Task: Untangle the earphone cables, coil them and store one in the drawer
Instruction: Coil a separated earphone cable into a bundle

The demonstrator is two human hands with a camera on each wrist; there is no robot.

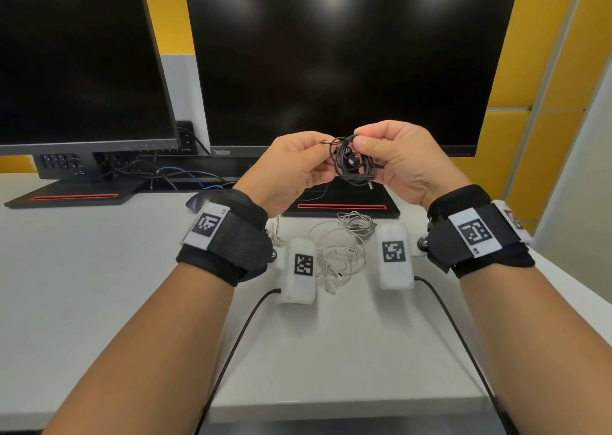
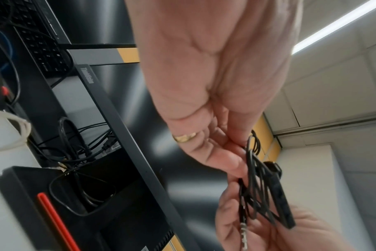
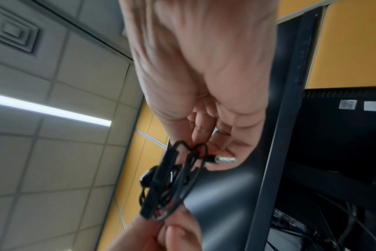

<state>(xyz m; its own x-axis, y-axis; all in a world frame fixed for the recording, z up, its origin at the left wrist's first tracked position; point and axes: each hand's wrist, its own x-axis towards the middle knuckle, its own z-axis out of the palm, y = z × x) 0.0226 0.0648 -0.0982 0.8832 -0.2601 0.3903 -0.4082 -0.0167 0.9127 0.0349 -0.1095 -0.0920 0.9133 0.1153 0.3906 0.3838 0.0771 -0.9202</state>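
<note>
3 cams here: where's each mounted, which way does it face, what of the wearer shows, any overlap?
Head: on the head, facing forward and down at desk and monitors; shows both forearms, left hand and right hand pinching the black earphone cable; white earphone cable lies below.
Left wrist: under the left palm, facing along the fingers; right hand's fingers at the bottom.
Right wrist: under the right palm, facing along the fingers; left hand's fingertips at the bottom.
Shared: all three show the black cable.

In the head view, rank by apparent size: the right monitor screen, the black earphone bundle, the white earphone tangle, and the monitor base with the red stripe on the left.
1. Right monitor screen
2. Left monitor base
3. White earphone tangle on the table
4. Black earphone bundle, held up nearer the camera, yet looks smallest
</note>
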